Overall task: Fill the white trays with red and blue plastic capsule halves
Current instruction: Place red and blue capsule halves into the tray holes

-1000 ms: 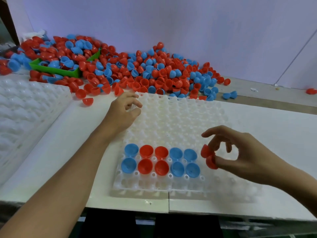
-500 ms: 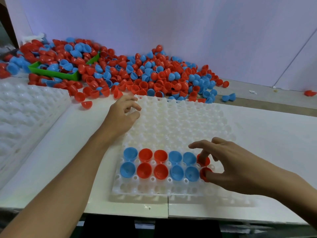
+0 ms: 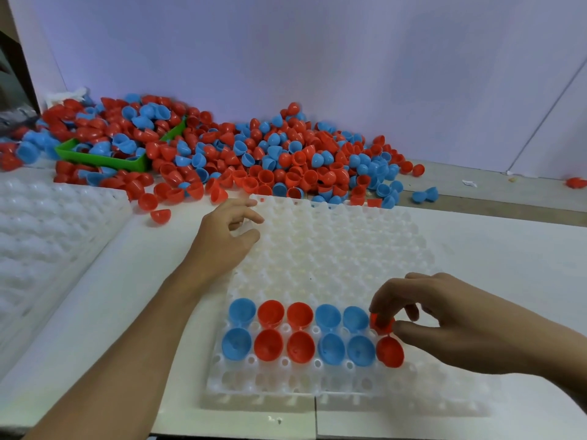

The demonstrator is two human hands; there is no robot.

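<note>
Lower red half (image 3: 390,352) now seated, clear of fingers (image 3: 382,304)

Bright, even, diffuse light with cool violet cast on back wall (image 3: 317,58). Soft faint shadows under hands. White tray (image 3: 333,249) near blown out, cell detail washed. Wide-angle bowing at edges. Capsule pile (image 3: 254,154) slightly soft; left edge blurred.

text: none readable | labels: none | brands: none | numbers: none | signs: none
</note>
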